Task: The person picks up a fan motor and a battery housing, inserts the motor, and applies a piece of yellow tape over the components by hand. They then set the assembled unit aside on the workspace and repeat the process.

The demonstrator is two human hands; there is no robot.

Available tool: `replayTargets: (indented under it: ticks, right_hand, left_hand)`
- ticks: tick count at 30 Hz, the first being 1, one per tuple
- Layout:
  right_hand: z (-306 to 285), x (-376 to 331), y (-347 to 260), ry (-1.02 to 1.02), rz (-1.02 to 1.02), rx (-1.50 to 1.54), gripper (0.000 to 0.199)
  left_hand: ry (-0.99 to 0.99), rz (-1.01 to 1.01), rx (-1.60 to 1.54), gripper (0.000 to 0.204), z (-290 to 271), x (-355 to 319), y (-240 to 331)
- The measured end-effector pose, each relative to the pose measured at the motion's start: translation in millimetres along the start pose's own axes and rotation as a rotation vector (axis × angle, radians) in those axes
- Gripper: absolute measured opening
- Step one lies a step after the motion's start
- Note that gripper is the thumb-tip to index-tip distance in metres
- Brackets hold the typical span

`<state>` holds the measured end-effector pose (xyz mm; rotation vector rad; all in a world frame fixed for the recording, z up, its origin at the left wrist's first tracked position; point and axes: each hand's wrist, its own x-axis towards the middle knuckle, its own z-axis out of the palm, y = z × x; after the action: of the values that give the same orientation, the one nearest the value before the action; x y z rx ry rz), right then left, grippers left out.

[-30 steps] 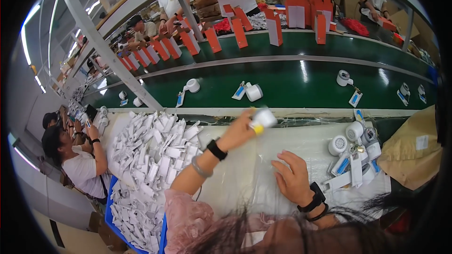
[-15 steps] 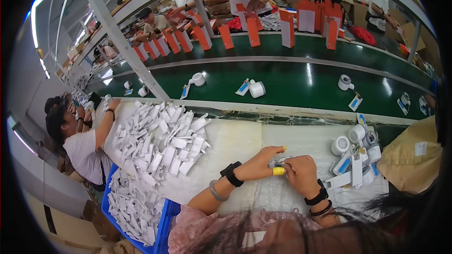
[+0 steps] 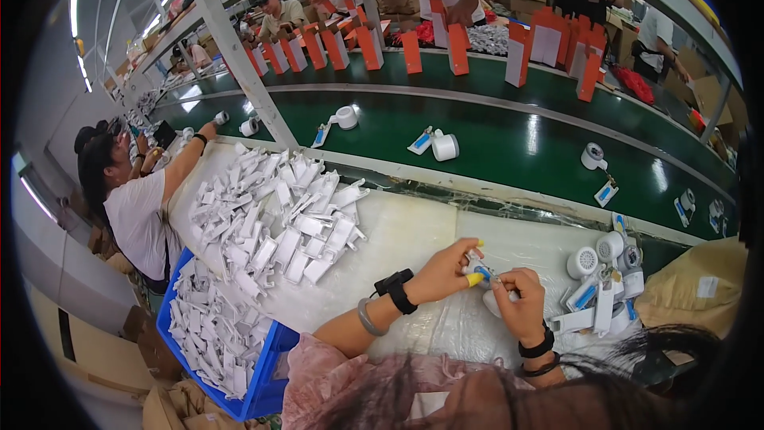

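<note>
L hand (image 3: 442, 275): I see it pinching small white part (image 3: 487, 275), yellow fingertip cover.
R hand (image 3: 521, 306): curled on same part.
Done: finished white units (image 3: 593, 259) at 3 o'clock.
Left: white piece pile (image 3: 274, 215) at 9 o'clock, looks barely dented.

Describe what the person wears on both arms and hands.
Left hand: bare, with a yellow cot on one fingertip, a black strap at the wrist and a grey bangle behind it. Right hand: bare, with two black bands at the wrist. A pink sleeve covers the upper left arm.
</note>
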<state>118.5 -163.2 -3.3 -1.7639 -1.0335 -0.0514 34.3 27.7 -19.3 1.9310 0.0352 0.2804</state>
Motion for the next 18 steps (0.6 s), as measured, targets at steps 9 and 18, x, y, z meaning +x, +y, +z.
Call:
replayTargets:
  ticks: [9,18]
  right_hand:
    - [-3,-3,2,-0.081,0.407,0.678,0.008]
    - [-4,-1,6,-0.102,0.308,0.666,0.01]
  left_hand:
    - [-0.245,-0.129,-0.578,0.067,1,1,3]
    - [-0.172,-0.13,-0.511,0.048,4,-1,4]
